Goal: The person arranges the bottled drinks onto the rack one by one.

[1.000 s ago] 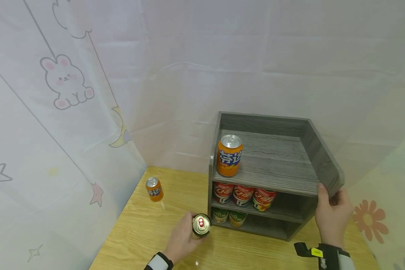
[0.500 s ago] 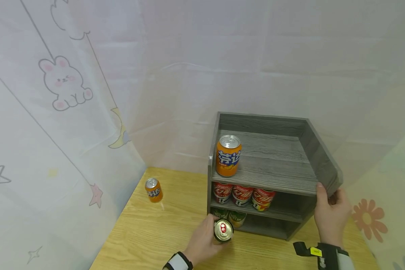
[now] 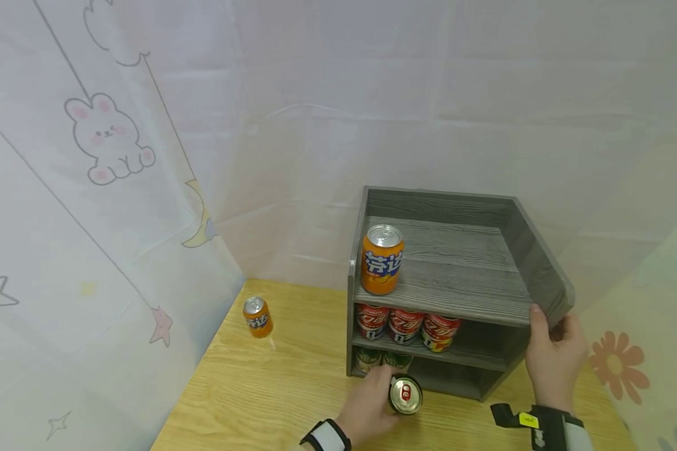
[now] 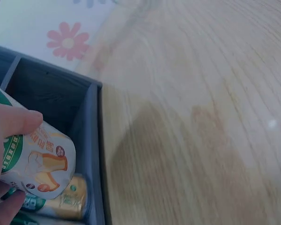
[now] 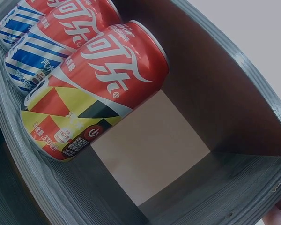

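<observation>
My left hand (image 3: 367, 404) grips a green-and-white drink can (image 4: 49, 161) with a gold lid and red tab, just in front of the bottom compartment. In the left wrist view this can is tilted, its end close to the green-topped cans (image 3: 368, 359) at the compartment's left. At the front right edge of the grey wooden shelf (image 3: 457, 250), my right hand (image 3: 555, 351) holds the side panel, thumb in front and fingers round the outside. Three red cola cans (image 5: 100, 77) stand side by side in the middle compartment. An orange soda can (image 3: 382, 266) stands on top at the left.
Another orange soda can (image 3: 257, 319) stands on the wooden table (image 3: 242, 388) left of the shelf. A patterned cloth (image 3: 293, 156) hangs behind and at both sides. The middle compartment has room right of the cola cans.
My left hand has carried the green-and-white can rightward along the shelf's front, from beside its left corner to before the bottom compartment. The right hand keeps its hold on the side panel.
</observation>
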### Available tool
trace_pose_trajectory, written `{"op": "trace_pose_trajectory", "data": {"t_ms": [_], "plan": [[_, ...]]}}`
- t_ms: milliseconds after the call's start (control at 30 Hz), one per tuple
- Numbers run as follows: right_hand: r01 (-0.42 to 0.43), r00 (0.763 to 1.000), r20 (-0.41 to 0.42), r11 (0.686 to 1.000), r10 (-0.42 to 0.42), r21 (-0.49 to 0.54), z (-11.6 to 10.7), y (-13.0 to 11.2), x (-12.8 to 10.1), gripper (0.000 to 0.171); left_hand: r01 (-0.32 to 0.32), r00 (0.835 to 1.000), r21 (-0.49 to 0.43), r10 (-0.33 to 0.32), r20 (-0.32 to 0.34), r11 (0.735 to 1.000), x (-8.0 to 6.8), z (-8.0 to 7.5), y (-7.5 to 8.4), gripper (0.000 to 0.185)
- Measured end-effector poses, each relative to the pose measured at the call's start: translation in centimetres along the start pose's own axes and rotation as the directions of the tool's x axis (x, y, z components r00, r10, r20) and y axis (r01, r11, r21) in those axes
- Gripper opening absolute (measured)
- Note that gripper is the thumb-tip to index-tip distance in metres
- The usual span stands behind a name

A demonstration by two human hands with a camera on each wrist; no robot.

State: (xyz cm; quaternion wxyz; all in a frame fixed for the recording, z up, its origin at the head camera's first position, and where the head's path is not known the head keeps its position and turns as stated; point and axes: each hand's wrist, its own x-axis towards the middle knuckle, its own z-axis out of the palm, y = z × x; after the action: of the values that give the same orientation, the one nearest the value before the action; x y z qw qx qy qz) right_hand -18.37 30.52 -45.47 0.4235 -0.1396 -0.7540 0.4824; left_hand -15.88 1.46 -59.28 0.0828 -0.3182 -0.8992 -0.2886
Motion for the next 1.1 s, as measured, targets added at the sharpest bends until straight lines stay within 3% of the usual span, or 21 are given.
{"op": "trace_pose_trajectory", "data": {"t_ms": [300,500,833,1100], "plan": [[0.016,1.0,0.008,1.0,-0.016,-0.005,-0.1,0.0,0.0,0.033,-0.05,0.998,-0.016,0.05,0.023,0.999,1.3,2.3,0.9,0.085],[0.007,1.0,0.008,1.0,-0.007,-0.015,-0.1,0.1,0.1,0.03,-0.044,0.998,-0.068,0.047,0.05,0.997,2.4,3.4,1.2,0.081],[-0.012,1.0,0.01,0.999,0.012,-0.032,-0.1,0.1,0.2,0.03,0.093,0.99,-0.116,-0.079,0.115,0.989,4.4,5.1,2.2,0.076],[-0.036,0.999,0.017,0.999,0.036,-0.02,-0.1,0.1,0.1,0.033,0.126,0.99,-0.13,-0.116,0.083,0.983,5.2,6.7,2.5,0.073]]}}
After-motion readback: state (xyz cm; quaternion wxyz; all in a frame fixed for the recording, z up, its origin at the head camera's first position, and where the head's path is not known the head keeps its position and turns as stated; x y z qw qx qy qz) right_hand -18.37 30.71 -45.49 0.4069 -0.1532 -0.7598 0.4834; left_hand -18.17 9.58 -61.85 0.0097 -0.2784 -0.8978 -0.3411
